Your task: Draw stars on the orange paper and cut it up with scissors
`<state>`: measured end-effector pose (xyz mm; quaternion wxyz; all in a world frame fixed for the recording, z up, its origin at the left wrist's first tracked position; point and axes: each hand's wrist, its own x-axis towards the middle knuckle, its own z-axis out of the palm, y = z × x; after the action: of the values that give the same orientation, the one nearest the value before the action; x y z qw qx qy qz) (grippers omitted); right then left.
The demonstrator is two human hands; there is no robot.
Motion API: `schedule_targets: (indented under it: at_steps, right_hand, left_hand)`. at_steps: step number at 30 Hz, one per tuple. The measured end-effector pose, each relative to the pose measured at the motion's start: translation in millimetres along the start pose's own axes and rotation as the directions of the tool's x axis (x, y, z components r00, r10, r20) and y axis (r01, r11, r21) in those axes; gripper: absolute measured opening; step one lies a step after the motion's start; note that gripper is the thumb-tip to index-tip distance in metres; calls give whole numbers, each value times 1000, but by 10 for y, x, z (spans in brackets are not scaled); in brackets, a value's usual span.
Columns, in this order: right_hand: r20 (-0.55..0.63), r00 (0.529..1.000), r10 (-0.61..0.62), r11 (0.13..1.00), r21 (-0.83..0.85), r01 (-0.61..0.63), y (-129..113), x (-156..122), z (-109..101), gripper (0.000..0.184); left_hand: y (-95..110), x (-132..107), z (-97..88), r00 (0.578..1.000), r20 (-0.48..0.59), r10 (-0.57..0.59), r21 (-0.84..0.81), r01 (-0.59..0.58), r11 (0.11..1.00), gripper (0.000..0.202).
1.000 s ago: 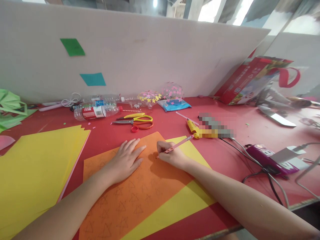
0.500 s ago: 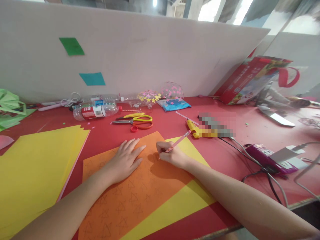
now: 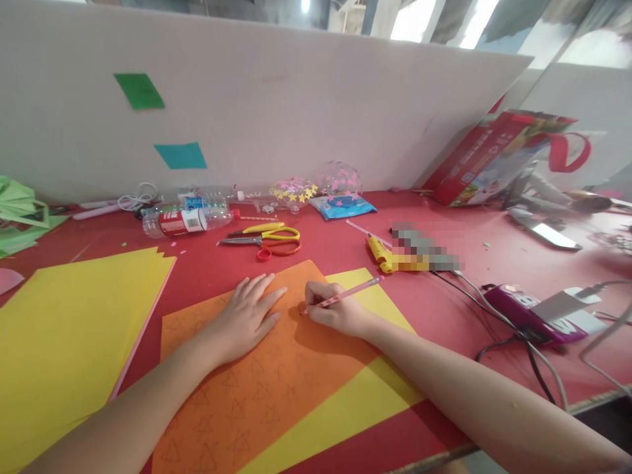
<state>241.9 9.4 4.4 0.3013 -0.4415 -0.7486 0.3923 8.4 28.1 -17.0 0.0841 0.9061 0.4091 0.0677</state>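
Note:
An orange paper sheet (image 3: 276,388) covered with several pencilled triangle shapes lies on the red table (image 3: 345,243), on top of a yellow sheet (image 3: 355,401). My left hand (image 3: 244,319) rests flat on the orange sheet with fingers stretched out. My right hand (image 3: 333,311) is closed around a pink pencil (image 3: 353,291), whose tip touches the orange sheet near its far edge, just right of my left hand's fingertips.
A stack of yellow paper (image 3: 64,329) lies at the left. Scissors (image 3: 266,240), a plastic bottle (image 3: 185,222), a yellow glue gun (image 3: 381,252), star-printed balloons (image 3: 320,184), a purple device with cables (image 3: 523,313) and a red box (image 3: 494,155) lie around. A white board (image 3: 296,112) backs the table.
My right hand has shifted slightly left with the pencil, its tip moving across the orange sheet. My left hand has stayed flat in place.

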Motion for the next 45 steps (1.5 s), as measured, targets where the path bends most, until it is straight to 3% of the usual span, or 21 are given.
schedule_targets:
  at_steps: [10,28,45]
  right_hand:
    - [-3,1000,-13,999,-42,13,-41,-10,8,12]
    - [-150,989,17,996,-82,-30,-1,1,30,14]
    - [-17,998,-66,996,-68,65,-28,-36,4,13]
  left_hand:
    - [-16,-3,18,1000,-22,15,-2,-15,1000,51]
    - [-9,4,19,1000,-14,7,10,-7,1000,49]
    - [23,9,-12,1000,-4,6,12,-6,1000,57]
